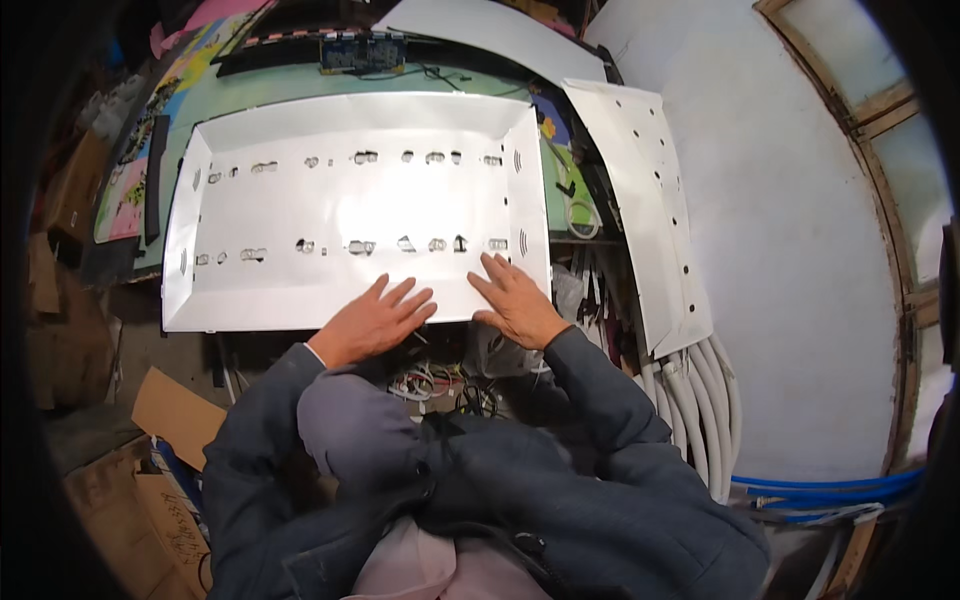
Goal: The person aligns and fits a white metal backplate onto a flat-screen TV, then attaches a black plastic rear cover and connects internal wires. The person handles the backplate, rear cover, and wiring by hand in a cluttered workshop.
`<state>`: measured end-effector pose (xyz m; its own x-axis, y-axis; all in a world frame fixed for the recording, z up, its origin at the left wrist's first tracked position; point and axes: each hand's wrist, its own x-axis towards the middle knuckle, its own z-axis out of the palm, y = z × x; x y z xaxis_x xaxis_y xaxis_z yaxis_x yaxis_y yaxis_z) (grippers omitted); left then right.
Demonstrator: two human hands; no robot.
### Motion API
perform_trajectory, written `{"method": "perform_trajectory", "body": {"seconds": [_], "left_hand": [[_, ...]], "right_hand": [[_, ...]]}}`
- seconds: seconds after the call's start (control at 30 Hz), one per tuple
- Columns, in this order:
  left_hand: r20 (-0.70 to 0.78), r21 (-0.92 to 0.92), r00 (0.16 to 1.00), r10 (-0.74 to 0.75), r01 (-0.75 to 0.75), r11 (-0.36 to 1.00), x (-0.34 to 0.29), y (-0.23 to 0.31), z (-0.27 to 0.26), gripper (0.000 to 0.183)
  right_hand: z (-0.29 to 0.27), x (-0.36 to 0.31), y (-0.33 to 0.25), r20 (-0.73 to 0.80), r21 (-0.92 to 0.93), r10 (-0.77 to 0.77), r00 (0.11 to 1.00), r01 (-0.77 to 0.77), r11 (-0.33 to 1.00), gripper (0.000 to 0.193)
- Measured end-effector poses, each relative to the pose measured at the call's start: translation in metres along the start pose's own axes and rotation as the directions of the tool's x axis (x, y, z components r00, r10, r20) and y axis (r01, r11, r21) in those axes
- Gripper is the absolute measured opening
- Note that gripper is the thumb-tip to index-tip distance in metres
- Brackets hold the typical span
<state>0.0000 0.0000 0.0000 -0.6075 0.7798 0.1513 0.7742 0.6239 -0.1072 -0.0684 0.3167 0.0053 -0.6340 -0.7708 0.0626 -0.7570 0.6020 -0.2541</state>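
Note:
A shallow white tray [270,205], like a TV backlight reflector sheet with raised sloping sides, lies in front of me. Two rows of cut-outs run across it, and a bright glare covers its middle. My left hand [372,318] rests on the near edge of the sheet, fingers spread and stretched out. A little to its right, my right hand [515,302] lies on the near right corner area, its fingers also apart. Neither hand grips anything.
Beyond the tray stands a blue circuit board [362,54] beside dark cables. A long white perforated sheet [650,210] leans on the right, next to several pale hoses [705,410]. Tangled wires [430,382] lie below the table edge. Cardboard [165,412] is at the lower left.

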Motion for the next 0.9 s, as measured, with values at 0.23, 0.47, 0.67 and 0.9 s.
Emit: {"method": "perform_trajectory", "body": {"seconds": [0.23, 0.47, 0.67, 0.9], "left_hand": [[-0.069, -0.056, 0.997, -0.02, 0.016, 0.998, 0.013, 0.018, 0.001, 0.05], [-0.072, -0.095, 0.997, -0.041, 0.034, 0.995, 0.012, 0.015, -0.002, 0.05], [-0.059, -0.161, 0.995, -0.075, 0.065, 0.985, 0.009, 0.017, 0.003, 0.05], [-0.05, -0.193, 0.995, -0.086, 0.075, 0.978, 0.01, 0.015, 0.001, 0.049]], "right_hand": [[-0.031, 0.062, 0.029, 0.107, -0.177, 0.007, 0.994, 0.012, 0.984, 0.08], [-0.011, 0.14, 0.062, -0.1, -0.188, -0.051, 0.994, 0.031, 0.982, 0.076], [-0.019, 0.187, 0.075, -0.12, -0.172, -0.026, 0.992, 0.005, 0.985, 0.065], [-0.018, 0.225, 0.09, -0.235, -0.241, 0.02, 0.972, -0.078, 0.967, 0.066]]}}
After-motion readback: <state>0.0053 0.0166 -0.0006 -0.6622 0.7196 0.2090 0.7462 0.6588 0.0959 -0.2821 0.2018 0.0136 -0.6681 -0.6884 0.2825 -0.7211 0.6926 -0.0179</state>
